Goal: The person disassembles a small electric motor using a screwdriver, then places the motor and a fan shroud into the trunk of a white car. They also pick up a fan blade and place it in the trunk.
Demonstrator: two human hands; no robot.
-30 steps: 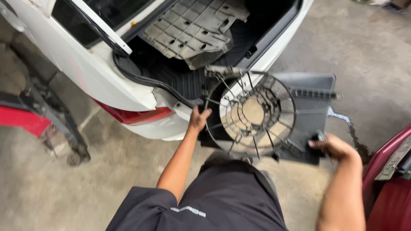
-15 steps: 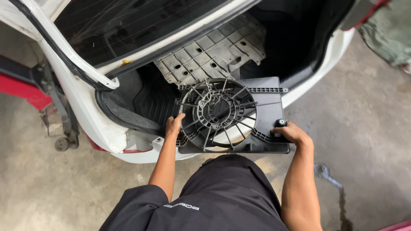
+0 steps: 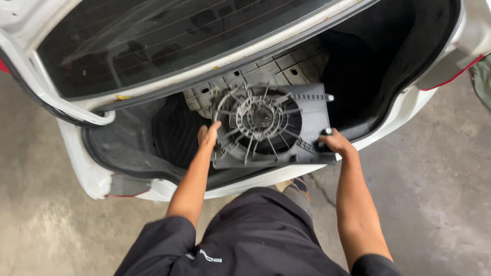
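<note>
Both hands grasp dark grey plastic radiator fan shroud (image 3: 271, 125): left hand (image 3: 208, 136) on left edge, right hand (image 3: 335, 143) on right corner. Shroud held over open white car boot (image 3: 153, 138), above sill, not yet laid on boot floor.

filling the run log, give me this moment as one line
left hand: grips fan shroud left edge | right hand: grips its right corner | shroud: over open car trunk | grey panel: lies inside
</note>
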